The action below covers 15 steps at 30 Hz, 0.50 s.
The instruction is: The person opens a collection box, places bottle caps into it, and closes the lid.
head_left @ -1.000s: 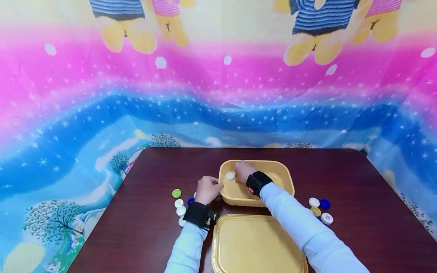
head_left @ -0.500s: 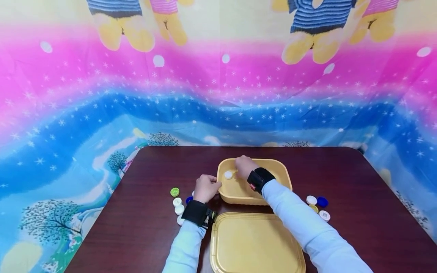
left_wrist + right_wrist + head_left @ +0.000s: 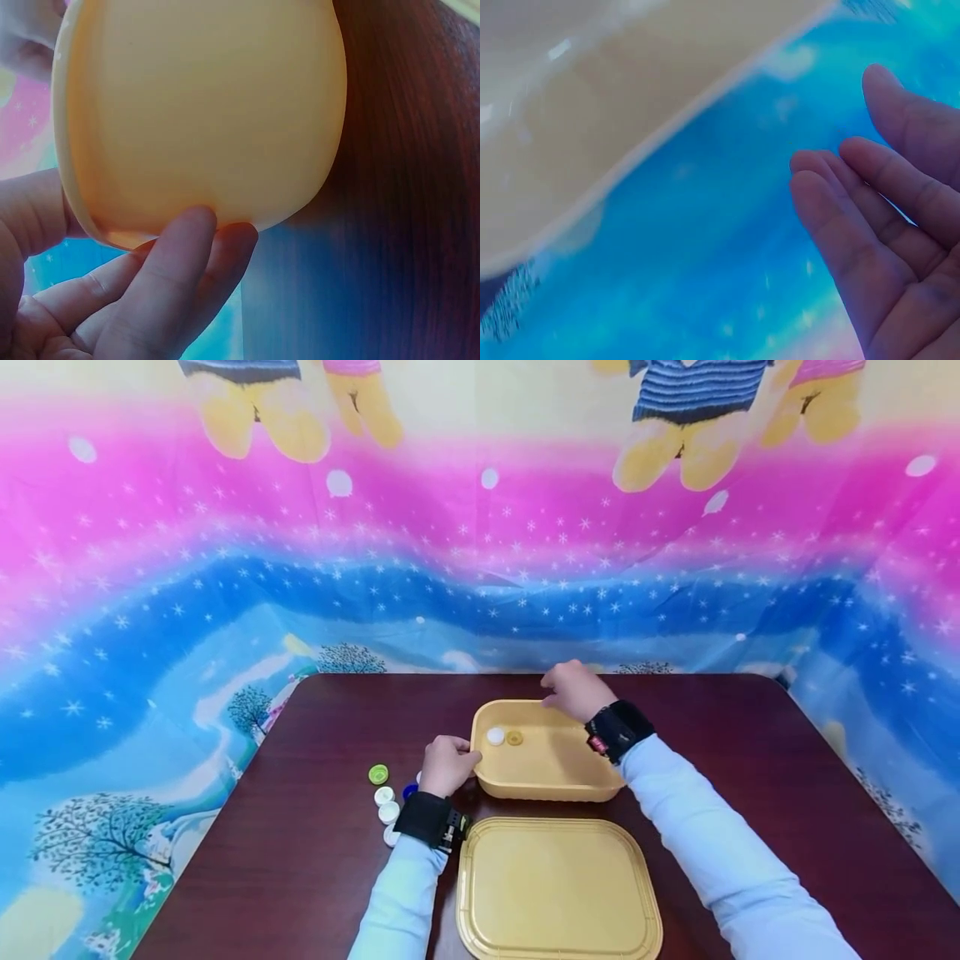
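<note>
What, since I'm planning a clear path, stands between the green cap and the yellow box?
In the head view, the left hand does: it grips the yellow box at its left end, straight across from the green cap. Lifting over would probably clear it.

Pale-blue sleeves (image 3: 720, 839), black wristbands (image 3: 621, 730) (one red-tagged)

Smooth plastic box (image 3: 547, 792), glossy plastic lid (image 3: 558, 889), wood-grained tabletop (image 3: 285, 860), lightly creased cloth backdrop (image 3: 450, 543).
</note>
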Available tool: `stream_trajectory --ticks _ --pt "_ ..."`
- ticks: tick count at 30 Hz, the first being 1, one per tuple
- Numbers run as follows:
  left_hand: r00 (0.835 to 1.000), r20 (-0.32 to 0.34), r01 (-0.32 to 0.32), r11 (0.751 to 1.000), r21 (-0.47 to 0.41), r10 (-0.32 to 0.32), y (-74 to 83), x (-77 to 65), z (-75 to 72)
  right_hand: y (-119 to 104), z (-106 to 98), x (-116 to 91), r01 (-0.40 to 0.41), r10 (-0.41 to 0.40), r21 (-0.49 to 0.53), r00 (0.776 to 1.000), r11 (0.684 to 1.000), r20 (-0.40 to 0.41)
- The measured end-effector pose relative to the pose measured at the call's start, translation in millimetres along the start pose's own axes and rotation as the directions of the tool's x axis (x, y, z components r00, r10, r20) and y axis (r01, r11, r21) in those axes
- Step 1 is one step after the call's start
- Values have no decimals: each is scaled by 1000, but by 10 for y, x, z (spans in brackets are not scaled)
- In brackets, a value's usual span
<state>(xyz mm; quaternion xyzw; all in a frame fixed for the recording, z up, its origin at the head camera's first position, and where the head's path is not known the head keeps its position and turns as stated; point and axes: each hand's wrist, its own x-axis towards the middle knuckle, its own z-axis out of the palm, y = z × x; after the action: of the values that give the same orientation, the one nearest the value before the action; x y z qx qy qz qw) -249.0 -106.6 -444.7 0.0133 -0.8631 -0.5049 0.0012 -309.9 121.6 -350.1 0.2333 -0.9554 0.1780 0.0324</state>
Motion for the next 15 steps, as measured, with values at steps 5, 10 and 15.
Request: stream_trajectory --ticks 5,10,15 --pt "1000 1 10 1000 9 -10 12 16 10 139 -322 -223 -71 72 35 997 997 -34" --pt "1000 2 12 1000 24 -12 36 29 17 362 -535 -477 -118 119 9 991 993 -63" --pt "1000 0 8 998 62 -8 16 27 -1 582 -635 -763 -185 185 -15 982 983 -49"
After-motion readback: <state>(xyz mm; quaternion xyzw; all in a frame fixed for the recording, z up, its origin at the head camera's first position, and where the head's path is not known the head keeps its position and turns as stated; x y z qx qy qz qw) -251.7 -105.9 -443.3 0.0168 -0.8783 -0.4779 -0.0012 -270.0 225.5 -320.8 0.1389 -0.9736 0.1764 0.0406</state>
